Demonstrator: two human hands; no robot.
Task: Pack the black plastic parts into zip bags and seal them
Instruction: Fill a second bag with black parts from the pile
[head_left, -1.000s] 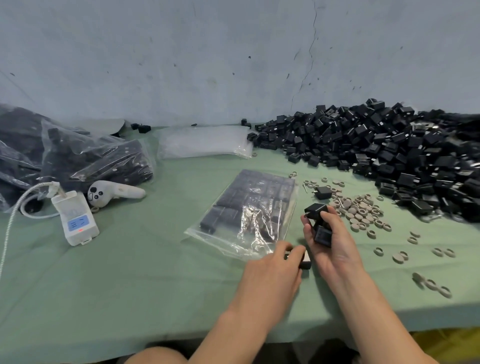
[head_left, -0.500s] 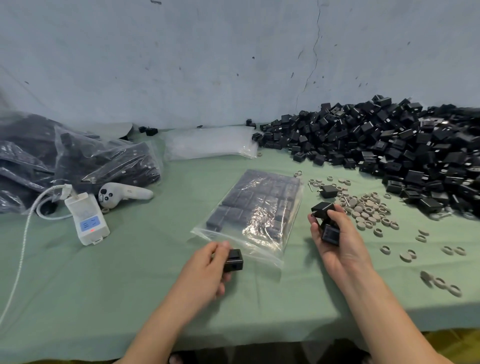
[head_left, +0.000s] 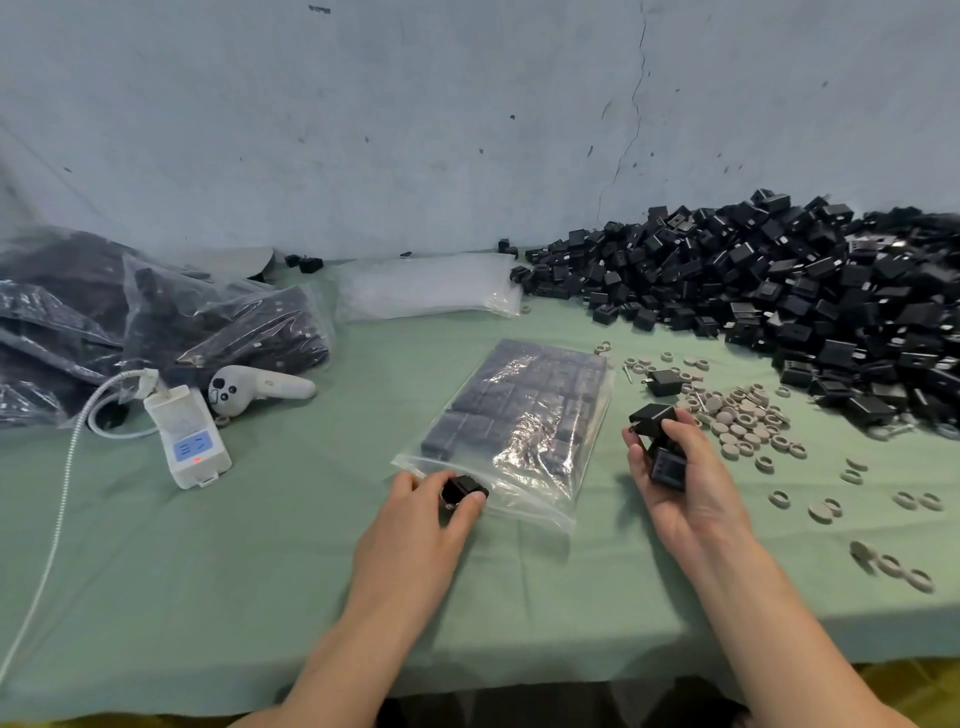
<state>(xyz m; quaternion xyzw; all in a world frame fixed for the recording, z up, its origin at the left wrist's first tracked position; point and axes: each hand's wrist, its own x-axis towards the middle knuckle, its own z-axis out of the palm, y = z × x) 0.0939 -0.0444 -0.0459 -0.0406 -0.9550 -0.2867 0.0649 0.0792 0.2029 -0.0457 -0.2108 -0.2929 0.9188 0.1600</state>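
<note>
A clear zip bag (head_left: 519, 415) with rows of black plastic parts inside lies flat on the green cloth in the middle. My left hand (head_left: 421, 525) pinches one black part (head_left: 464, 491) at the bag's near left corner, by its mouth. My right hand (head_left: 680, 478) is to the right of the bag and grips two or three black parts (head_left: 660, 441) stacked in its fingers. A big heap of loose black parts (head_left: 805, 301) fills the back right of the table.
Filled bags (head_left: 156, 322) are piled at the back left. In front of them lie a white controller (head_left: 260, 389) and a white power strip (head_left: 187, 436) with its cable. Empty clear bags (head_left: 426, 286) lie at the back. Grey rings (head_left: 743, 421) are scattered at the right.
My left hand took one black part from beside the right hand, swung left, then came up to the bag's near left corner. My right hand has stayed beside the bag with its parts.
</note>
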